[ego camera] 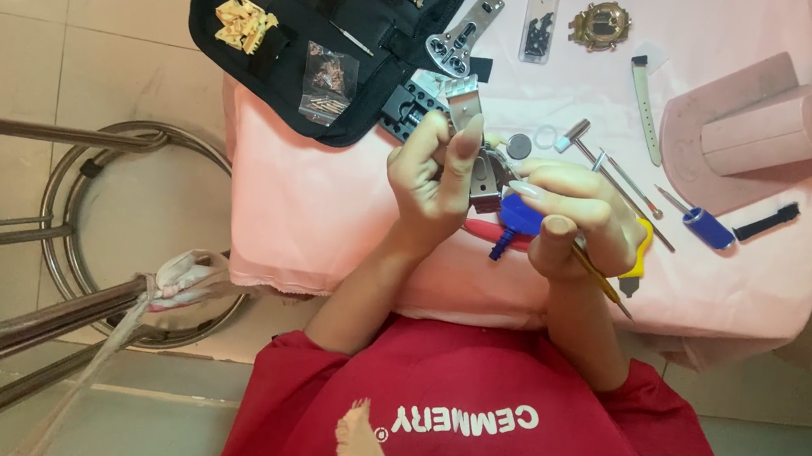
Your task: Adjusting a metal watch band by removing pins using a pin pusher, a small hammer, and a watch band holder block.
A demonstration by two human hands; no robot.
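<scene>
My left hand (434, 179) is closed around a silver metal watch band (463, 102), whose end sticks up above my fingers. My right hand (580, 219) sits close beside it and grips a thin yellow-handled tool (604, 282) that slants down to the right. A small metal watch part (487, 180) sits between the two hands. Under my right fingers are a blue holder (518, 216) and a red handle (482, 231); whether that hand grips them I cannot tell. Both hands hover over the pink cloth (327, 210) on the table.
An open black tool pouch (279, 4), a steel case wrench (461, 38), a clear small box (539, 23) and a gold watch case (600, 25) lie at the back. At right are a pink stand (769, 125), a blue-handled screwdriver (708, 228), a small hammer (577, 133). A metal stool (125, 219) stands left.
</scene>
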